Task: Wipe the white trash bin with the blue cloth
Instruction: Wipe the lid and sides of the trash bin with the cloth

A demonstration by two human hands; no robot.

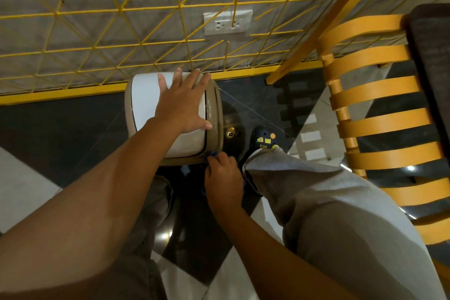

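The white trash bin [146, 102], with a beige rim around its lid, stands on the dark floor against the yellow baseboard. My left hand [182, 102] lies flat on the lid with the fingers spread and straight. My right hand [222, 178] is at the bin's near front side, just under the rim, fingers curled round the blue cloth [212, 154]. Only small blue bits of the cloth show above and below the hand; the rest is hidden.
A yellow wire grid [121, 10] covers the grey wall behind the bin, with a white wall socket [227, 22]. An orange slatted chair [379, 124] stands to the right. My right leg in grey trousers and a dark shoe [264, 137] are beside the bin.
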